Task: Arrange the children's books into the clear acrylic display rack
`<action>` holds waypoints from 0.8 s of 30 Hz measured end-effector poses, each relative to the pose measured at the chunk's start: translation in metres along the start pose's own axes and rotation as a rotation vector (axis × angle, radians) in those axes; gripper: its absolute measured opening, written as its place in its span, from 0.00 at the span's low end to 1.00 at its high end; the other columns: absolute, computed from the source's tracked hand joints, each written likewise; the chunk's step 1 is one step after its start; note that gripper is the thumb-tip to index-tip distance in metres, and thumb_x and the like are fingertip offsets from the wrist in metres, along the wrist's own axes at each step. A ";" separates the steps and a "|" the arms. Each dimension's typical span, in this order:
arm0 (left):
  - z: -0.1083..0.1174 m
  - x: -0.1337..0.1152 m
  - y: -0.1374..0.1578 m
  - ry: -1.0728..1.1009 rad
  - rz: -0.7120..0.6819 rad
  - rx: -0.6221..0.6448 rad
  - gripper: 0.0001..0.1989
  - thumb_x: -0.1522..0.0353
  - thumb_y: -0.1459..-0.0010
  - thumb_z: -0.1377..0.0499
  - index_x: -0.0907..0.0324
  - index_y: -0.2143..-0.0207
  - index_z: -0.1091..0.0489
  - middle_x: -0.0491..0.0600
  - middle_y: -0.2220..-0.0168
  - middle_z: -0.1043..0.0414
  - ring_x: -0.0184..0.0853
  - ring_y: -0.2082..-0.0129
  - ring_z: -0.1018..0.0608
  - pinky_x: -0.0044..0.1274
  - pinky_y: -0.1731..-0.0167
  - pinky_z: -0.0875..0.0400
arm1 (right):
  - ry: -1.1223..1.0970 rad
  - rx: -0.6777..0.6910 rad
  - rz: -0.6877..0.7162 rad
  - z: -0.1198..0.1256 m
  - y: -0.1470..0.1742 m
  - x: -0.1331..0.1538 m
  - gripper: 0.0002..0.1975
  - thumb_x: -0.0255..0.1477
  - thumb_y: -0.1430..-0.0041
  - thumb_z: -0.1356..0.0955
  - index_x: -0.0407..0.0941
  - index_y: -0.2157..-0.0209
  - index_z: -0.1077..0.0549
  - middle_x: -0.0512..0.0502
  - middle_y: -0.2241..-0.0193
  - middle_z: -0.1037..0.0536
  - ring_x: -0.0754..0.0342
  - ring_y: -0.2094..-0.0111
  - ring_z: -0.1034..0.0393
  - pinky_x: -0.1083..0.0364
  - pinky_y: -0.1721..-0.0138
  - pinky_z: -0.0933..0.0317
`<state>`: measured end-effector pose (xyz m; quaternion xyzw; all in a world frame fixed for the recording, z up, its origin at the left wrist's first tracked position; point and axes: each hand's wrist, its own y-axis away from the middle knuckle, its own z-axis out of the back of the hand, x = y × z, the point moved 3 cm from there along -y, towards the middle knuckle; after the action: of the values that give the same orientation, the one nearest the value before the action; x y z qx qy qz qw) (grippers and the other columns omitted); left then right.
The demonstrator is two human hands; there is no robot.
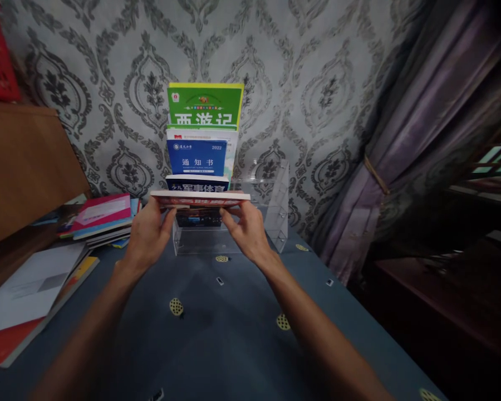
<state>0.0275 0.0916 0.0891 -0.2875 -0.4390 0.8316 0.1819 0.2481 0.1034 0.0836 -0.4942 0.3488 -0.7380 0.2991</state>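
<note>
Between my two hands a book [200,196] is held level from side to side, its pale top edge toward me and a strip of reddish cover showing below. My left hand [149,231] pinches its left end, thumb in front. On the right end, my right hand [247,227] grips it the same way. Just behind it stands a clear acrylic rack [275,214] with stepped tiers. In its left half are a dark blue book [198,185], a blue booklet [198,157] marked 2022, and a green book [206,103] at the back.
Several books and booklets [104,214] lie stacked on the left of the blue-covered table [234,334]. Nearer me are papers [29,284] on a red book. A brown wooden panel [29,167] stands at left. A purple curtain [371,184] hangs at right, beyond the table edge.
</note>
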 end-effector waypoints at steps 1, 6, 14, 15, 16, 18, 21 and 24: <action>0.001 -0.002 0.000 0.007 -0.003 0.001 0.15 0.64 0.36 0.45 0.56 0.48 0.37 0.54 0.57 0.23 0.46 0.58 0.18 0.40 0.55 0.22 | -0.008 -0.006 -0.011 0.000 0.000 0.001 0.10 0.33 0.35 0.35 0.47 0.54 0.28 0.43 0.57 0.21 0.46 0.57 0.24 0.44 0.56 0.25; 0.004 -0.012 0.001 0.100 -0.036 -0.024 0.21 0.63 0.34 0.45 0.54 0.41 0.45 0.56 0.47 0.27 0.42 0.55 0.18 0.39 0.53 0.22 | 0.017 -0.048 0.028 0.003 0.003 0.006 0.11 0.28 0.33 0.36 0.50 0.53 0.25 0.44 0.54 0.21 0.46 0.52 0.25 0.41 0.48 0.30; 0.000 -0.009 0.002 0.175 -0.018 -0.069 0.10 0.64 0.34 0.44 0.54 0.52 0.39 0.47 0.59 0.25 0.38 0.59 0.18 0.32 0.56 0.21 | 0.049 -0.067 0.078 0.002 0.005 0.002 0.12 0.28 0.33 0.36 0.51 0.52 0.25 0.44 0.55 0.20 0.45 0.51 0.26 0.41 0.48 0.32; -0.001 -0.008 0.002 0.175 -0.030 -0.072 0.09 0.64 0.33 0.44 0.54 0.53 0.39 0.47 0.60 0.25 0.37 0.59 0.18 0.31 0.57 0.21 | 0.046 -0.067 0.082 0.001 0.005 0.001 0.11 0.28 0.33 0.36 0.51 0.52 0.25 0.44 0.55 0.20 0.45 0.51 0.26 0.41 0.48 0.31; -0.003 -0.007 0.002 0.174 -0.041 -0.073 0.09 0.65 0.33 0.44 0.54 0.53 0.39 0.46 0.60 0.26 0.37 0.60 0.18 0.30 0.57 0.21 | 0.042 -0.065 0.087 0.001 0.006 -0.001 0.11 0.29 0.33 0.36 0.51 0.52 0.25 0.44 0.55 0.20 0.45 0.52 0.25 0.41 0.48 0.31; -0.006 -0.003 0.003 0.162 -0.054 -0.075 0.09 0.66 0.33 0.45 0.54 0.52 0.39 0.47 0.59 0.26 0.37 0.60 0.18 0.31 0.57 0.21 | 0.039 -0.059 0.098 0.000 0.006 -0.004 0.11 0.29 0.33 0.36 0.51 0.53 0.25 0.44 0.55 0.20 0.45 0.52 0.25 0.41 0.48 0.32; -0.010 0.002 0.005 0.125 -0.033 -0.072 0.12 0.65 0.33 0.45 0.54 0.49 0.40 0.50 0.56 0.26 0.38 0.60 0.18 0.33 0.57 0.21 | 0.063 -0.043 0.093 -0.001 0.005 -0.008 0.11 0.28 0.32 0.36 0.52 0.52 0.26 0.45 0.54 0.20 0.46 0.52 0.26 0.41 0.47 0.32; -0.014 0.005 0.006 0.139 -0.001 -0.021 0.16 0.65 0.33 0.46 0.54 0.44 0.43 0.52 0.53 0.25 0.40 0.57 0.18 0.35 0.56 0.22 | 0.090 -0.019 0.039 -0.002 0.004 -0.012 0.11 0.29 0.31 0.37 0.52 0.52 0.26 0.45 0.53 0.21 0.46 0.52 0.26 0.42 0.48 0.31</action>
<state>0.0324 0.0992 0.0761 -0.3461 -0.4341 0.8049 0.2094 0.2506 0.1109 0.0735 -0.4563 0.3783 -0.7503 0.2927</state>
